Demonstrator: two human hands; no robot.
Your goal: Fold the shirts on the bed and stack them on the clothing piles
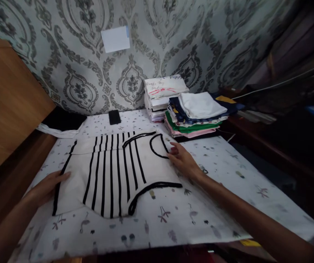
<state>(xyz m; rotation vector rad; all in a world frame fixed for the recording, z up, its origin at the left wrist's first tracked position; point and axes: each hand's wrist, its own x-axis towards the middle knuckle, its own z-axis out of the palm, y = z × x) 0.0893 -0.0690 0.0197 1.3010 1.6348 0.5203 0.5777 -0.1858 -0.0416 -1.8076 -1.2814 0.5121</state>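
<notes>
From my end, near edge first: patterned cloth [200, 219] covers the tbl, w/ a yellow scrap [250, 242] showing just below its near edge on the right. L hand [48, 187] is at the hem, on the left: thumb over the black trim, other fingers mostly hidden, so I can't tell if it's pinching or just resting. R hand [183, 159] is at the neckline, on the right; fingertips by the trim, thumb & index a bit apart, can't confirm a hold. Striped top [107, 171] lies btwn them, mid-tbl, roughly flat, neck to the right.

Risks, IMO: uneven pull btwn hands could skew the stripes; if only the upper layer's caught, layers might slide & crease. R forearm crosses low over the cloth, so a quick sweep could ruck it up.

Farther: dark folded garment [63, 118] far left by the wood panel [11, 98], phone [114, 117] far centre, multicolour stack [192, 127] far right, just beyond R hand. That one's piled unevenly; a bump cd topple it into the white stack [157, 104] behind. Farthest: patterned wall [131, 82] w/ pale paper [115, 39] on it.
</notes>
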